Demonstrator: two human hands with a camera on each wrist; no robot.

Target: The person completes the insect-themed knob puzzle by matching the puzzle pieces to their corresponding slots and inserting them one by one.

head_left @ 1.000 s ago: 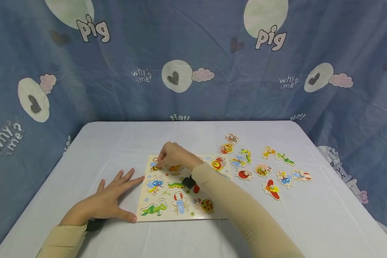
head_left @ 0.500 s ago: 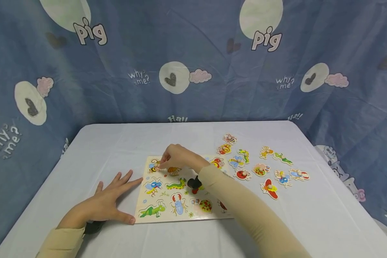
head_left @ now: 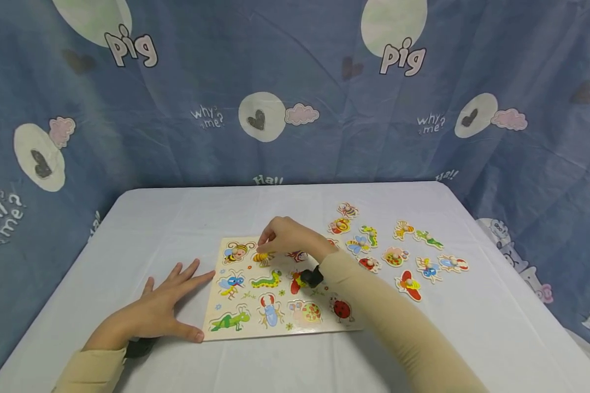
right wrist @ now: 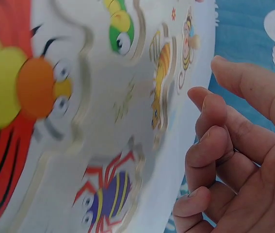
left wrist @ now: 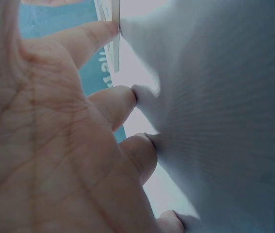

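Note:
A wooden insect puzzle board (head_left: pixel 246 330) lies on the white table. My left hand (head_left: pixel 159 305) rests beside its left edge with fingers spread, thumb and a fingertip touching the board. In the left wrist view, that hand's fingertips (left wrist: pixel 125 97) press on the cloth. A bee puzzle piece (head_left: pixel 236 252) sits at its top-left outline, its wooden knob (right wrist: pixel 194 42) showing in the right wrist view. My right hand (head_left: pixel 290 237) hovers above the board's top row, to the right of the bee. Its thumb and loosely curled fingers (right wrist: pixel 207 150) hold nothing.
Several knobbed insect pieces lie right of the board, among them a ladybug piece (head_left: pixel 369 264), a red-winged piece (head_left: pixel 409 285), a beetle piece (head_left: pixel 453 263) and a caterpillar piece (head_left: pixel 370 235). A blue patterned curtain (head_left: pixel 295 153) hangs behind the table.
My right hand has let go of the bee piece and moved right, leaving the piece at the top-left outline. The left hand stays at the board's edge.

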